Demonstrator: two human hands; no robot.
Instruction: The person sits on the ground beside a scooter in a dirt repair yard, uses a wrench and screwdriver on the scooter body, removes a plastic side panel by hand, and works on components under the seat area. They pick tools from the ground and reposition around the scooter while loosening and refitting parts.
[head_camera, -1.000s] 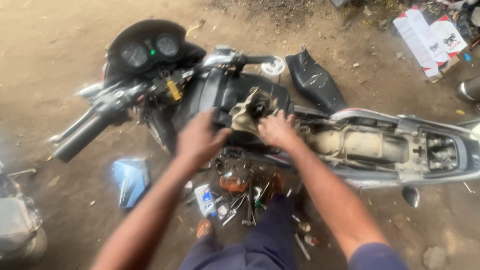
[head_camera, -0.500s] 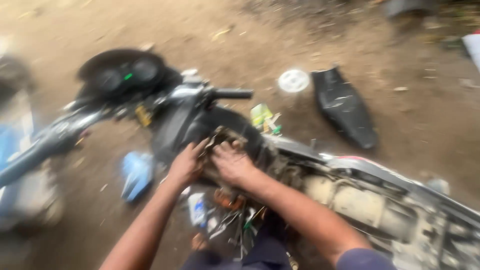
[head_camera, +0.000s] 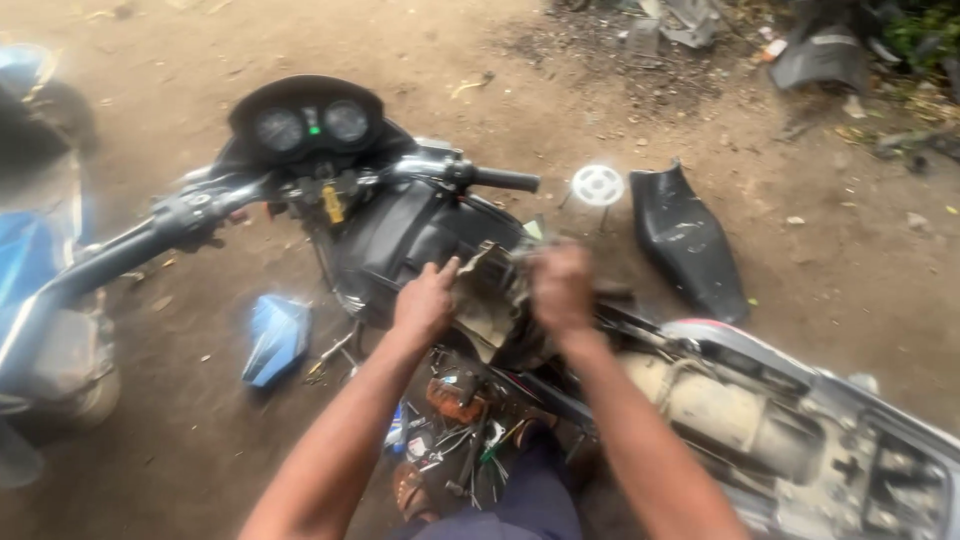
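Only screen-type thing was the motorcycle's black instrument cluster (head_camera: 308, 122) above the handlebar: two round grey dials, small green light between.

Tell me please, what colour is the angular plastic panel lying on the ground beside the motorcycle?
Blue; the angular plastic panel shows best in the head view.

Handlebar (head_camera: 300, 195) and tank (head_camera: 420, 235) crowd the hands; dirt (head_camera: 820, 270) lies open.

The motorbike's tank cover (head_camera: 400, 235) is black plastic, smooth and a bit shiny. The part (head_camera: 490, 300) under both hands looks like dull, dirty metal. The handlebar grip (head_camera: 505, 180) is matt black rubber. The loose seat panel (head_camera: 690, 240) is glossy black plastic. The blue piece (head_camera: 275, 335) is shiny plastic. The ground (head_camera: 150, 400) is rough, dusty dirt.
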